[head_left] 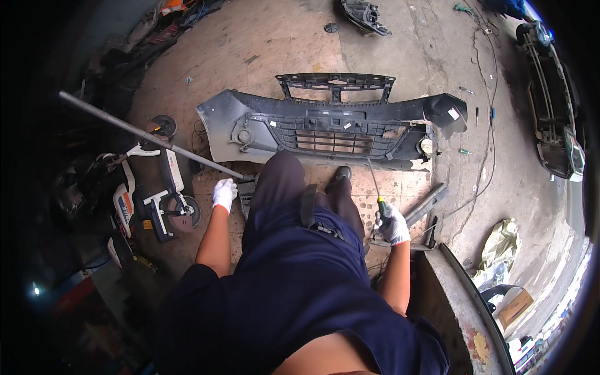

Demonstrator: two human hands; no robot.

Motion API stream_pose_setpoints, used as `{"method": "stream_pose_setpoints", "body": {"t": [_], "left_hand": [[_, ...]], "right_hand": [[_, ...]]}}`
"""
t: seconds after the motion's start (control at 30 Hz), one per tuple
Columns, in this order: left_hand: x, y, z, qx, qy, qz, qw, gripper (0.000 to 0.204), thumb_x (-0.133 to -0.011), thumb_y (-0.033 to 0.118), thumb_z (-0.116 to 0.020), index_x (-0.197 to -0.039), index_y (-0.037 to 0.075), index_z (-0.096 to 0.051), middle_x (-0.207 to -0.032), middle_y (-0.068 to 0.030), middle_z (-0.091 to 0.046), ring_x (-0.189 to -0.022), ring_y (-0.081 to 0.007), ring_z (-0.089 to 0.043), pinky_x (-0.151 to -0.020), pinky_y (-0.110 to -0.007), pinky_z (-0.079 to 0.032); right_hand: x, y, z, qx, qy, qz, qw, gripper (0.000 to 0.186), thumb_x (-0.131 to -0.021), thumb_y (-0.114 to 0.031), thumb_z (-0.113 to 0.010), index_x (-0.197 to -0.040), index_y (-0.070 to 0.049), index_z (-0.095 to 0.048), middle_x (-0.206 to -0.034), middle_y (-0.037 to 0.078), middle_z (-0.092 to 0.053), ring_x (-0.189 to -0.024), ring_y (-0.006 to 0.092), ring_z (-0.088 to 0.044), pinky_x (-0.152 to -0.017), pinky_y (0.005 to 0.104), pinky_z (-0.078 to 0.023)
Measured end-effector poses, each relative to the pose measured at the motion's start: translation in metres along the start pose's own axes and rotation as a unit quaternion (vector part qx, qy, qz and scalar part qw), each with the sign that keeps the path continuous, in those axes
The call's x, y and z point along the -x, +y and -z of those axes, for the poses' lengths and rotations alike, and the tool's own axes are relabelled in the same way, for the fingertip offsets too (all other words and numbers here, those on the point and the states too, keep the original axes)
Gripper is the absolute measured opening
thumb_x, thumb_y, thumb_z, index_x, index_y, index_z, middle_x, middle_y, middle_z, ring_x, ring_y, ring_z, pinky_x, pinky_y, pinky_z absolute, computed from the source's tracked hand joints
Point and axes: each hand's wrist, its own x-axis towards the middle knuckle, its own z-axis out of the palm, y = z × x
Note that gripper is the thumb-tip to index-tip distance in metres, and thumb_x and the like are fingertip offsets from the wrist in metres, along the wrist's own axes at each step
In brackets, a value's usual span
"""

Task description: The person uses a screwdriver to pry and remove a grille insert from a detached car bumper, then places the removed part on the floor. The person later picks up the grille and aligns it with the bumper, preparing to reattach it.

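Fingers of our right hand point(393, 226) are clamping on one screwdriver point(382, 205) by its green and yellow handle. Fingers of our left hand point(223, 195) are curling beside the near end of one pole point(150, 136); we are not able to tell whether they are gripping it. We are wearing two white gloves point(400, 236), one per hand.

The screwdriver is extending from our right hand toward the near edge of one bumper point(334, 117). Its long axis is running away from us, leaning slightly left, and its tip is pointing at the bumper; we are not able to tell whether the two are touching. The bumper is lying on the floor point(400, 56) ahead of our legs, its long axis running left to right.

Beyond it, we are counting one headlight point(364, 15) and one disc point(331, 27). At lower right, one sack point(499, 245) and one box point(517, 307) are lying.
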Motion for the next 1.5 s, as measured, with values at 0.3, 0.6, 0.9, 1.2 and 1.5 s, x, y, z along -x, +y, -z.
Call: {"method": "stream_pose_setpoints", "body": {"t": [0.3,0.6,0.9,1.2,1.5], "left_hand": [[0.012,0.059,-0.227,-0.274,-0.311,-0.148,0.898,0.027,-0.104,0.029,-0.065,-0.117,0.005,-0.068,-0.1,-0.0046,-0.072,-0.085,-0.0131,-0.065,-0.077,-0.031,-0.055],[-0.117,-0.088,-0.343,-0.465,-0.317,-0.172,0.809,0.039,-0.098,0.041,-0.066,-0.112,0.005,-0.072,-0.118,-0.0191,-0.074,-0.114,-0.0364,-0.069,-0.098,-0.046,-0.053],[-0.351,-0.134,-0.32,-0.607,-0.353,-0.276,0.657,0.05,-0.102,0.041,-0.057,-0.136,0.005,-0.058,-0.135,-0.0219,-0.063,-0.124,-0.0415,-0.062,-0.105,-0.05,-0.049],[-0.415,-0.182,-0.2,-0.749,-0.27,-0.383,0.468,0.04,-0.097,0.039,-0.062,-0.122,0.008,-0.063,-0.121,-0.0159,-0.063,-0.119,-0.0326,-0.06,-0.104,-0.049,-0.045],[-0.417,-0.173,-0.161,-0.705,-0.294,-0.322,0.56,0.054,-0.104,0.045,-0.054,-0.14,0.006,-0.059,-0.139,-0.0205,-0.063,-0.13,-0.0387,-0.059,-0.11,-0.047,-0.046]], "right_hand": [[0.03,0.054,0.045,-0.127,0.182,0.007,0.975,0.007,-0.095,-0.02,-0.059,-0.102,-0.017,-0.058,-0.073,-0.001,-0.056,-0.048,0.0123,-0.043,-0.042,0.0264,-0.032],[-0.083,0.048,-0.017,0.236,0.208,0.033,0.949,0.024,-0.094,-0.013,-0.062,-0.117,-0.008,-0.06,-0.079,0.003,-0.058,-0.053,0.0125,-0.051,-0.046,0.0296,-0.04],[-0.424,0.078,-0.074,0.814,-0.001,0.163,0.557,0.038,-0.097,-0.024,-0.063,-0.132,-0.008,-0.063,-0.101,0.028,-0.074,-0.094,0.0471,-0.071,-0.086,0.0526,-0.057],[-0.677,0.134,-0.174,0.879,-0.096,0.325,0.334,0.037,-0.1,-0.024,-0.057,-0.135,-0.013,-0.065,-0.099,0.021,-0.076,-0.093,0.0407,-0.074,-0.082,0.0502,-0.059],[-0.707,0.136,-0.194,0.871,-0.065,0.357,0.332,0.037,-0.097,-0.022,-0.057,-0.129,-0.008,-0.07,-0.112,0.023,-0.075,-0.104,0.0429,-0.072,-0.095,0.0478,-0.056]]}}
